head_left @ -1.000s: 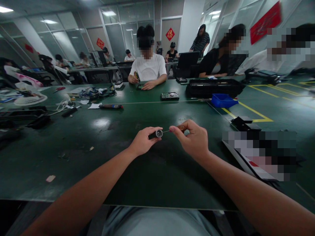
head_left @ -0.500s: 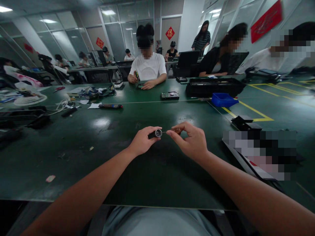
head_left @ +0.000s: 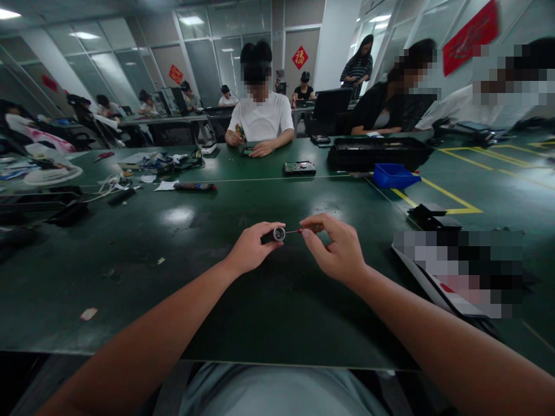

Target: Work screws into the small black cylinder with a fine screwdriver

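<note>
My left hand (head_left: pixel 252 249) is closed round a short black cylinder (head_left: pixel 278 234), whose round silver-rimmed end faces right. Fingers and thumb of my right hand (head_left: pixel 336 245) grip a screwdriver (head_left: pixel 313 229) with a brownish see-through handle and a red collar. Its thin shaft points left and meets the cylinder's end; whether the tip sits in a screw is too small to tell. Both hands are held above the green table (head_left: pixel 277 312).
Across the table a person in white (head_left: pixel 260 118) works with a tool. Between us lie a hard drive (head_left: pixel 299 168), a blue bin (head_left: pixel 395 175), a long black tray (head_left: pixel 377 153) and a pen-like tool (head_left: pixel 195 186). Cables and parts (head_left: pixel 160 162) clutter the left; a blurred-out item lies right.
My right hand's fingers have shifted on the screwdriver, so its red collar and more of the shaft now show. The left hand and the cylinder have stayed in place.
</note>
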A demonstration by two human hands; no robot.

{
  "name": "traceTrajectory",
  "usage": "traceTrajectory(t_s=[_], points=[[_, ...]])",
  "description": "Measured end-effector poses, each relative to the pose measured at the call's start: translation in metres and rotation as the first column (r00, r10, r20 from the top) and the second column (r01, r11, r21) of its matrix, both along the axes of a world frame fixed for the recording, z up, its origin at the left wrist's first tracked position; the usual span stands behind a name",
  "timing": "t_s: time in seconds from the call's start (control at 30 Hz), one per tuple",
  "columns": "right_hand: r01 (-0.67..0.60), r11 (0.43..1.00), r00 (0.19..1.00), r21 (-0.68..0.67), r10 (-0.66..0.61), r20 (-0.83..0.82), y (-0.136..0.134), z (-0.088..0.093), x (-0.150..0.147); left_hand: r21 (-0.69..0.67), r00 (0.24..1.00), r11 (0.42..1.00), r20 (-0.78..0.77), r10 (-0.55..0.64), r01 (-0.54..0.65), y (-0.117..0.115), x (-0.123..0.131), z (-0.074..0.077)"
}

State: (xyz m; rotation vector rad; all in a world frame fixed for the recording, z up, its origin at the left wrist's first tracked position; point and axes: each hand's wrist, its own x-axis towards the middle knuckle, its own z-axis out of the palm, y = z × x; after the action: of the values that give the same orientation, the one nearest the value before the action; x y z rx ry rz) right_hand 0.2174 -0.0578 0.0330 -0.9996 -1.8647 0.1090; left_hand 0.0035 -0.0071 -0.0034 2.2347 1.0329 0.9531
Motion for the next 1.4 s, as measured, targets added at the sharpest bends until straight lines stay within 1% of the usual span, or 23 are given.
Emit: traceTrajectory(t_s=[0.23, 0.43, 0.63, 0.77, 0.83, 0.9, 0.97, 1.03, 1.17, 1.2, 1.3, 1.37, 1.4], points=[[0.039, 0.991, 0.998, -0.132, -0.044, -0.039, 0.002, -0.002, -0.002, 0.015, 1.0, 1.0, -0.001, -0.007, 0.007, 0.001, 0.0, -0.003], [0.024, 0.996, 1.0, -0.087, -0.023, 0.007, 0.0, -0.002, -0.003, 0.017, 1.0, 1.0, 0.009, -0.018, 0.017, 0.002, -0.001, -0.005], [-0.018, 0.997, 1.0, -0.072, 0.02, 0.017, -0.001, 0.001, -0.003, -0.003, 1.0, 1.0, 0.005, -0.015, 0.015, -0.001, 0.001, 0.001], [-0.024, 0.996, 0.999, -0.081, 0.028, 0.043, -0.001, 0.002, -0.002, -0.002, 1.0, 1.0, 0.013, -0.017, 0.017, -0.001, 0.001, 0.002], [-0.004, 0.995, 0.999, -0.1, 0.008, 0.036, 0.0, 0.001, -0.002, 0.006, 1.0, 1.0, 0.009, -0.02, 0.02, -0.001, 0.001, 0.002], [0.016, 0.992, 1.0, -0.125, -0.019, -0.022, 0.0, 0.0, -0.003, 0.008, 1.0, 1.0, -0.001, -0.016, 0.016, -0.001, 0.0, 0.001], [0.013, 0.987, 0.992, -0.162, -0.034, -0.125, 0.001, -0.001, -0.003, 0.013, 1.0, 1.0, -0.007, -0.008, 0.008, -0.001, 0.0, 0.0], [-0.018, 0.977, 0.972, -0.212, -0.033, -0.235, 0.002, -0.002, -0.004, 0.027, 1.0, 1.0, -0.008, -0.005, 0.006, 0.0, 0.0, 0.0], [-0.086, 0.954, 0.915, -0.287, -0.038, -0.401, 0.009, -0.007, -0.006, 0.06, 1.0, 0.998, 0.0, -0.011, 0.011, 0.002, 0.0, -0.001], [-0.107, 0.948, 0.893, -0.299, -0.04, -0.447, 0.012, -0.009, -0.006, 0.065, 1.0, 0.998, 0.003, -0.009, 0.009, 0.002, 0.0, -0.001], [-0.199, 0.919, 0.785, -0.34, -0.058, -0.617, 0.023, -0.016, -0.004, 0.075, 1.0, 0.997, -0.004, -0.005, 0.006, 0.002, 0.0, 0.0], [-0.267, 0.886, 0.697, -0.379, -0.094, -0.711, 0.03, -0.019, -0.001, 0.081, 1.0, 0.997, -0.022, -0.014, 0.015, 0.002, -0.001, 0.001], [-0.32, 0.853, 0.652, -0.412, -0.117, -0.749, 0.033, -0.02, 0.0, 0.084, 0.999, 0.996, -0.031, -0.017, 0.019, 0.001, -0.001, 0.002]])
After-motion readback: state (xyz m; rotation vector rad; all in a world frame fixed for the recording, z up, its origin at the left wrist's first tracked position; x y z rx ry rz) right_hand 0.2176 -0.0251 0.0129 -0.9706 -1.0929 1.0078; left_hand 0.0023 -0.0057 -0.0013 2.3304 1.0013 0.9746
